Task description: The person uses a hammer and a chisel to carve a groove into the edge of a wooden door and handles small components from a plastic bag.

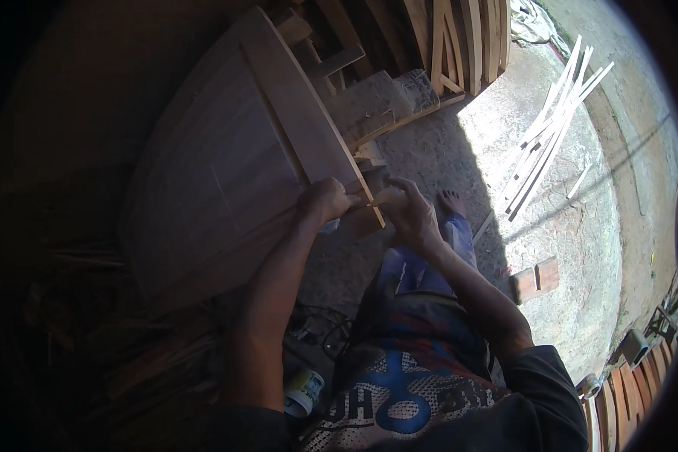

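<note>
A large wooden panel (203, 166) with a raised border strip stands tilted at the left, its corner close to my body. My left hand (324, 200) grips the panel near that lower corner, fingers closed at the border, with a small pale item partly visible beneath it. Just right of the corner, my right hand (414, 215) has its fingers curled around a pale object (388, 197) against the panel's edge, too indistinct to name.
Curved timber boards (444, 38) are stacked behind a dusty block (369, 102). Thin white strips (550, 128) lie on sunlit concrete at the right, near two short wood pieces (535, 279). A bare foot, cables and a white tub (303, 392) are below; more timber (629, 384) lies lower right.
</note>
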`<act>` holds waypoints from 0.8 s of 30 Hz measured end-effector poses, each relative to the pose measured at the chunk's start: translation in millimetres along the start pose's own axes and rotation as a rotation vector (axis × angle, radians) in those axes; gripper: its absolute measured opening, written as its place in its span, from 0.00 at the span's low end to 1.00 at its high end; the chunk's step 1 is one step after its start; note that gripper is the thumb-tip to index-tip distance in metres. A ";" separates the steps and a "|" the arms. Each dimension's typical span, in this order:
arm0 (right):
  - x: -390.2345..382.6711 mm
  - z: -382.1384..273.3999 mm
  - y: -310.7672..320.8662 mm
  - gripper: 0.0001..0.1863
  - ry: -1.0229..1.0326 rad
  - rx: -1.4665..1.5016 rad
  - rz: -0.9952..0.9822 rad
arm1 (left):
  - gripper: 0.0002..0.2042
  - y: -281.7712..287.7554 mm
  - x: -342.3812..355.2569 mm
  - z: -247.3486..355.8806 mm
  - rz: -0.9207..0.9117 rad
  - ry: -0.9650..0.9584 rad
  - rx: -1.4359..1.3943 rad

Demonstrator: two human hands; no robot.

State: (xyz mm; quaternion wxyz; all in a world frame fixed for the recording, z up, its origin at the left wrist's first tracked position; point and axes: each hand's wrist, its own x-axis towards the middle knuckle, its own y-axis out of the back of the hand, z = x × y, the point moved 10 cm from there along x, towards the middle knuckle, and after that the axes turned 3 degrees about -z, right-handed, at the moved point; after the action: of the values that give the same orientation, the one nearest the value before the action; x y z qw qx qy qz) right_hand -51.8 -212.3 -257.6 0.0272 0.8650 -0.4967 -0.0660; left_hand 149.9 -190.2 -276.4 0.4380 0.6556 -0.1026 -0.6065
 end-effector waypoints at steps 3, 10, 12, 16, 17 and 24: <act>-3.3 -4.0 -13.9 0.23 0.036 -0.035 -0.030 | 0.23 6.9 -3.1 4.0 -0.006 -0.005 0.057; -8.4 -17.0 -40.8 0.22 0.079 -0.104 -0.039 | 0.24 11.0 -3.5 5.9 -0.097 -0.004 0.077; -9.0 -18.3 -48.1 0.23 0.103 -0.127 -0.034 | 0.24 11.3 -0.3 4.8 -0.096 -0.001 0.074; -10.6 -15.7 -61.9 0.25 0.169 -0.176 -0.036 | 0.23 10.9 5.0 -1.3 -0.031 -0.057 0.066; -11.3 -16.0 -64.0 0.25 0.199 -0.192 -0.034 | 0.23 10.0 7.4 -3.1 -0.025 -0.063 0.066; -13.5 -22.5 -74.5 0.25 0.240 -0.202 -0.058 | 0.21 8.3 11.3 -1.8 -0.051 -0.103 0.075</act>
State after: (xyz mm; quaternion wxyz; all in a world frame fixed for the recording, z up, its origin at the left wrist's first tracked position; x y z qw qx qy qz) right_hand 8.4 -163.5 -242.5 0.1714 0.8735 -0.4555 -0.0124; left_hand 157.5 -201.9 -278.8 0.3918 0.6417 -0.1310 -0.6462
